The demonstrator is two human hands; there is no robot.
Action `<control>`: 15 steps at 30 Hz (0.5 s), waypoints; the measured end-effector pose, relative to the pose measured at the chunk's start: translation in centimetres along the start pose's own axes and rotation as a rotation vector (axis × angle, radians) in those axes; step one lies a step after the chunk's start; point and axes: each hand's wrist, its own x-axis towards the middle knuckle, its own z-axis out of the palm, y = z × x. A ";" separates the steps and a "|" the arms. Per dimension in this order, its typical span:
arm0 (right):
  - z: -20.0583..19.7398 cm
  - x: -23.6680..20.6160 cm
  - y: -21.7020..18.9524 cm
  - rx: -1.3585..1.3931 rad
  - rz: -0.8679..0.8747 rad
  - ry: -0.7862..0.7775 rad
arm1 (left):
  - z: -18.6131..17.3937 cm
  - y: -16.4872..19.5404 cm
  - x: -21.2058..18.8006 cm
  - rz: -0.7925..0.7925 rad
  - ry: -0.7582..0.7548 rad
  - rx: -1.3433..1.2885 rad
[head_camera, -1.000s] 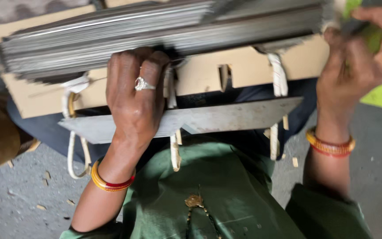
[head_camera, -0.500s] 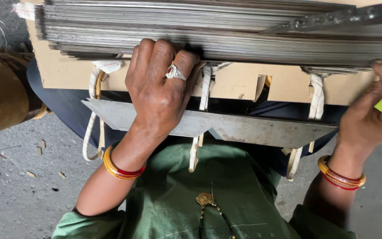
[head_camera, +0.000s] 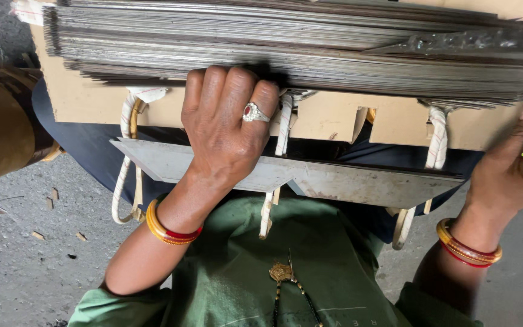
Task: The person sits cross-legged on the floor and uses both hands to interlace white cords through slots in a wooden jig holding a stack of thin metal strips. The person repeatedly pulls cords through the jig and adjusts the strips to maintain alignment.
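1. Your green shirt [head_camera: 261,284] fills the near edge, with bangles on both wrists.
2. A single grey metal strip [head_camera: 334,178] lies across your lap, under your left wrist.
3. Your left hand [head_camera: 228,124] is curled, fingers hooked under the stack of thin metal sheets [head_camera: 298,48].
4. Your right hand [head_camera: 516,166] grips the stack's right end.
5. The stack rests on a tan board [head_camera: 328,118] looped with white cords [head_camera: 437,145].
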 end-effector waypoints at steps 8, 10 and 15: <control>-0.7 1.6 -3.0 0.000 -0.130 -0.013 | 0.6 -0.1 -0.7 -0.019 0.004 0.017; -1.6 2.3 -4.7 -0.059 -0.174 -0.039 | 0.1 0.0 -0.7 -0.026 -0.015 0.009; -2.5 3.5 -9.1 -0.105 -0.340 -0.078 | -2.8 -1.3 -0.7 0.022 -0.004 0.064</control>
